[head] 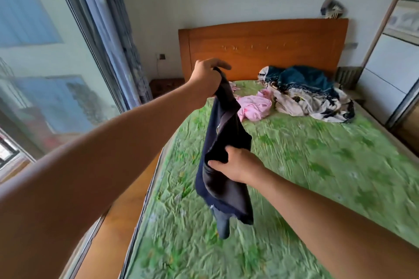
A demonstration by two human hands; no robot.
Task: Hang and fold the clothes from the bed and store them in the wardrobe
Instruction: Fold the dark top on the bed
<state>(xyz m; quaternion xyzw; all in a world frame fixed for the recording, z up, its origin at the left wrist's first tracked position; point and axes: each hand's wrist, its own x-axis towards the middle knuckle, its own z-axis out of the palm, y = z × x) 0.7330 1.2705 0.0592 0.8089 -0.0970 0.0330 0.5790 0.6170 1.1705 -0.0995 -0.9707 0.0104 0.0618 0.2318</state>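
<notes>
A dark navy garment (223, 133) hangs in the air over the left edge of the bed (317, 165). My left hand (207, 79) grips its top end, raised high. Lower down, my right hand (235, 165) pinches a fold near the garment's middle. The garment's lower end dangles just above the green sheet. A pink garment (256, 106) lies crumpled on the bed near the headboard. Beside it, to the right, is a heap of teal and cream patterned cloth (306, 93). The wardrobe (394, 70) stands at the right edge, with sliding panels.
A wooden headboard (260, 45) backs the bed, with a small patterned cloth (332, 7) on top of it. A large window (45, 63) and curtain (113, 29) fill the left. A narrow strip of wooden floor (118, 222) runs between window and bed. A nightstand (165, 86) sits in the corner.
</notes>
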